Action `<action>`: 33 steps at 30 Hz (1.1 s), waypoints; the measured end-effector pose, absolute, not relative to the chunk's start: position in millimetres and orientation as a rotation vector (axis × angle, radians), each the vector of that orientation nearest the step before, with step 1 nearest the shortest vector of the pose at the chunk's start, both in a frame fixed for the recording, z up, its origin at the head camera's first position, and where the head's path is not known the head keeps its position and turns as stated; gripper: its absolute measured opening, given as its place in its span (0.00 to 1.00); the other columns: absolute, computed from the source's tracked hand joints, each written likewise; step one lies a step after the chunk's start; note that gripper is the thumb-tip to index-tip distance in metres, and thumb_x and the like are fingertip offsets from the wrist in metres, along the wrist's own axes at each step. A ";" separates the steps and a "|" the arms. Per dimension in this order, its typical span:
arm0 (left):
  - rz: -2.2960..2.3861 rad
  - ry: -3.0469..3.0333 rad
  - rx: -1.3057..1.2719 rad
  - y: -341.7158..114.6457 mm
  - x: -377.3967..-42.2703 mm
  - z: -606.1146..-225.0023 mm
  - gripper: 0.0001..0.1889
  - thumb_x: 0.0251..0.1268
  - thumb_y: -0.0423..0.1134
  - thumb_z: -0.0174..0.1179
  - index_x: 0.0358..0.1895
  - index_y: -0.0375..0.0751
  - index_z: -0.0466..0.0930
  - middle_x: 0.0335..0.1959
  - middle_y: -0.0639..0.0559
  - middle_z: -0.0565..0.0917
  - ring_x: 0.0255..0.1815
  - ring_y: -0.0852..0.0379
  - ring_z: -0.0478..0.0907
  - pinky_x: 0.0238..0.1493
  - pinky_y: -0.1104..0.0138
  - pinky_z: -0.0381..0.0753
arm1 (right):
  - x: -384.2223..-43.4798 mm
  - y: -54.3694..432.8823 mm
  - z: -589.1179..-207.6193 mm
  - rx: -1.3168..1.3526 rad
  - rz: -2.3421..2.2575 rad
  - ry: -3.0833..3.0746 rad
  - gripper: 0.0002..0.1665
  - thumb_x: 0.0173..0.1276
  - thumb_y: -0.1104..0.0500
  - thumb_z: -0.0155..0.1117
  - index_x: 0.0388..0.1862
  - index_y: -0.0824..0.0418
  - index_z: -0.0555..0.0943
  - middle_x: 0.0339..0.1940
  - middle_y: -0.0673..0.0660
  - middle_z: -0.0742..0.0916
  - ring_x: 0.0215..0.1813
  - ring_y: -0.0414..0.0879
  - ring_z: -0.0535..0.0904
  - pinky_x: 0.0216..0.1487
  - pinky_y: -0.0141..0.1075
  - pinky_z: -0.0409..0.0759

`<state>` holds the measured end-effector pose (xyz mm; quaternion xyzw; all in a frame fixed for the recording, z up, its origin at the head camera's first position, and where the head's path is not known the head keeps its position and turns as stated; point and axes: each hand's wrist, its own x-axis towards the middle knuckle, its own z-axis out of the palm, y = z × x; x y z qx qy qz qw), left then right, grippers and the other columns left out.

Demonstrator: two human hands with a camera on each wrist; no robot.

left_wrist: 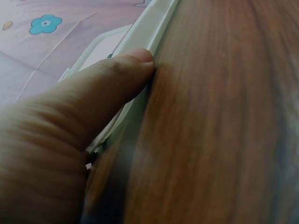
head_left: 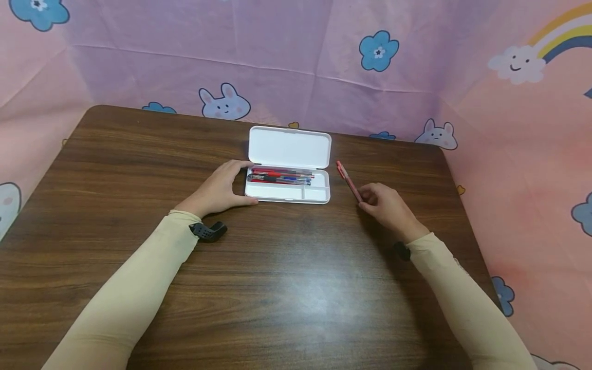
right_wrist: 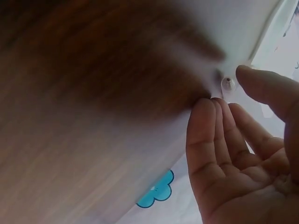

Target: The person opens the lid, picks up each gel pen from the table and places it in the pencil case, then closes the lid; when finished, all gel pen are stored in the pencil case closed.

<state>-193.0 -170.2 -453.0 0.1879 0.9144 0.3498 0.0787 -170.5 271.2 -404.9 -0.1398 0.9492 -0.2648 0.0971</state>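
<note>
A white pencil case lies with its lid raised behind it; several red, black and blue pens lie in its rear compartment. At the case's left end my left hand holds it, thumb against the front wall and fingers by the back corner. The left wrist view shows the thumb on the case's edge. To the right of the case, my right hand pinches the near end of a red pen between thumb and fingers. In the right wrist view the pen's end shows between the fingertips.
The case and both hands are on or over a brown wood-grain table. Behind it and at the sides hangs a pink and purple cloth with printed rabbits and flowers. The front row of the case has a small divider.
</note>
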 end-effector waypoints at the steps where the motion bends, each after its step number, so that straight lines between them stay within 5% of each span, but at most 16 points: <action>1: 1.047 2.740 0.566 -170.1 -193.1 -453.1 0.55 0.52 0.66 0.75 0.80 0.46 0.60 0.79 0.44 0.63 0.80 0.42 0.57 0.77 0.42 0.59 | -170.9 270.8 -405.2 -0.418 -0.779 2.814 0.18 0.71 0.64 0.70 0.57 0.66 0.82 0.48 0.62 0.86 0.48 0.54 0.84 0.51 0.50 0.85; 33: 1.038 2.746 0.571 -171.0 -194.0 -455.7 0.55 0.52 0.67 0.75 0.80 0.46 0.59 0.79 0.44 0.63 0.80 0.42 0.57 0.77 0.41 0.59 | -175.3 281.2 -410.2 -0.421 -0.757 2.849 0.10 0.71 0.69 0.67 0.50 0.67 0.84 0.45 0.63 0.86 0.47 0.56 0.83 0.50 0.50 0.84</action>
